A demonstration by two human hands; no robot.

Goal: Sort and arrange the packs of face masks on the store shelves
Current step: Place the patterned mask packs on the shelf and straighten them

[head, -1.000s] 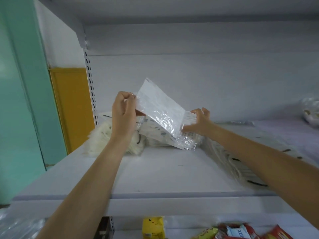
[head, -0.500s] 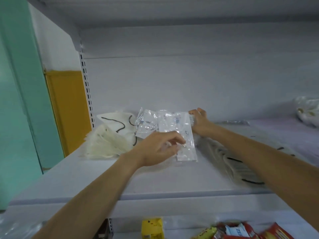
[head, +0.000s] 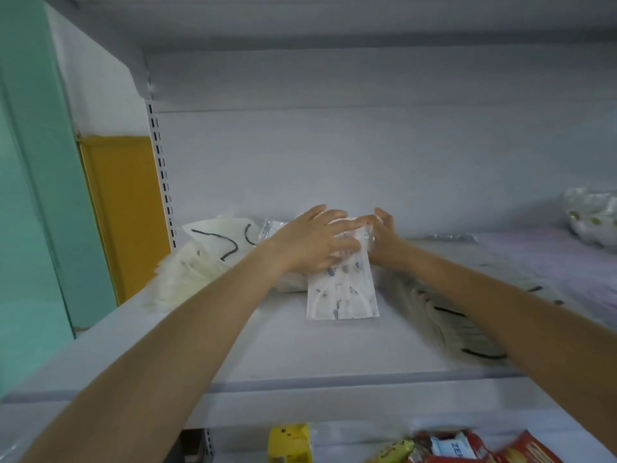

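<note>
Partly beneath both hands [head: 314, 243], mask pack [head: 344, 295]

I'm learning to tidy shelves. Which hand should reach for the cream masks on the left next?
Left, probably. The left hand lies flat on the mask pack, right beside the cream masks. The right hand sits at the pack's other side and would have to cross over.

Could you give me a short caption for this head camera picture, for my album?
Left hand and right hand steady a patterned mask pack on the white shelf beside a cream mask pile.
</note>
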